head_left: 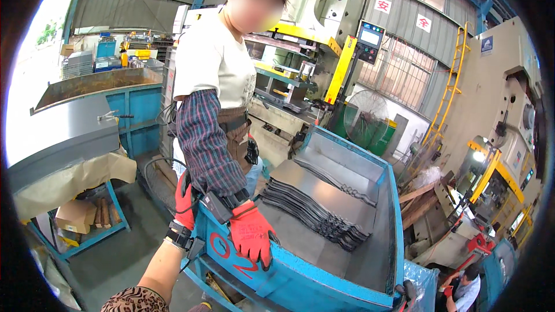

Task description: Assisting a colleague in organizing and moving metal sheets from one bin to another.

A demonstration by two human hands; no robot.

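My left hand (184,203), in a red glove with dark fingertips, is at the left corner of a blue metal bin (324,280); its fingers look closed around that corner, partly hidden. Low on the right, a dark and red glove, apparently my right hand (408,293), is closed at the bin's near right corner, mostly cut off by shadow. Inside the bin lie stacks of flat grey metal sheets (324,193) with wavy edges. A co-worker's red-gloved hand (252,236) rests over the bin's near rim, right of my left hand.
A co-worker (211,75) stands across the bin's left end. To the left are a sheet-covered table (69,127) and a rusty blue container (136,101). Behind the bin stand a press (283,98) and a fan (365,114). Another person (465,289) crouches at lower right.
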